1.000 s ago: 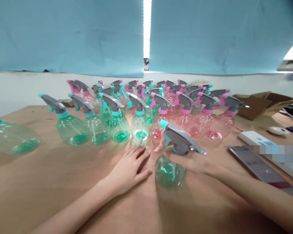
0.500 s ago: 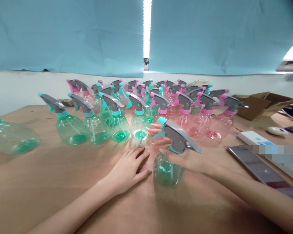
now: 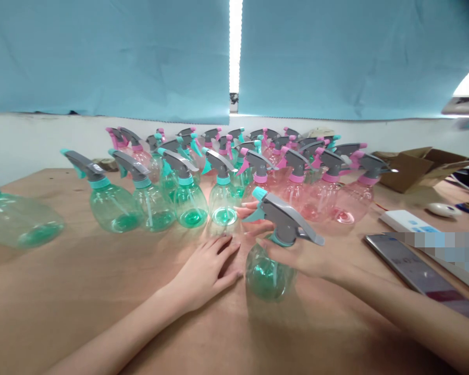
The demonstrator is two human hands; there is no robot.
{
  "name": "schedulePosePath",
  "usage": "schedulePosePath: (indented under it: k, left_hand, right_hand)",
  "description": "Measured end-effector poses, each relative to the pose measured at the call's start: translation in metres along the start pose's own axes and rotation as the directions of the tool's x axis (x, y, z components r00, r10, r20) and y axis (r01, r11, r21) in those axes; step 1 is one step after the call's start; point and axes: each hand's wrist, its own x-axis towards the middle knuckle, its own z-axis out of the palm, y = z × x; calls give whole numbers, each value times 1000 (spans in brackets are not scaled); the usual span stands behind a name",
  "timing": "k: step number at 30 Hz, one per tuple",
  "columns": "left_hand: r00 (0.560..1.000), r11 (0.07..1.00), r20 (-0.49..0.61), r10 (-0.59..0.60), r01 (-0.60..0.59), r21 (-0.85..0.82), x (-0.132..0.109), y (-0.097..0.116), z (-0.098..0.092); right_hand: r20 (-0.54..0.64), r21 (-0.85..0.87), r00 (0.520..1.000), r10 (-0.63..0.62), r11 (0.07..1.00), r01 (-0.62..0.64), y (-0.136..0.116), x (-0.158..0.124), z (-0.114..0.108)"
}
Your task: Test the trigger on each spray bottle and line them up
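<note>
Blue sheeting [image 3: 109, 57] hangs beyond a tabletop [image 3: 101, 291] crowded with spray bottles [image 3: 190, 205]. A careless sweep of the right hand [image 3: 303, 256], spread loosely around the neck of the nearest green trigger-spray bottle [image 3: 266, 277], could topple it toward the pink bottles [image 3: 354, 200] behind. It stands just beside the left hand [image 3: 203, 271], which lies open, palm down.

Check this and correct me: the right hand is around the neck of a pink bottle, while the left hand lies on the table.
Wrong colour: the bottle whose neck the right hand is around is green, as the head view shows. The left hand does lie on the table.
</note>
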Motion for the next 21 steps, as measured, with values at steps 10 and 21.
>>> schedulePosePath:
  k: [10, 21]
  left_hand:
    - [1000, 1000, 6, -9, 9, 2, 0, 0, 1]
    - [1000, 1000, -5, -6, 6, -2, 0, 0, 0]
  right_hand:
    - [-21, -31, 1000, -4, 1000, 3, -3, 1, 1]
    - [-71, -116, 997, -29, 993, 20, -8, 5, 1]
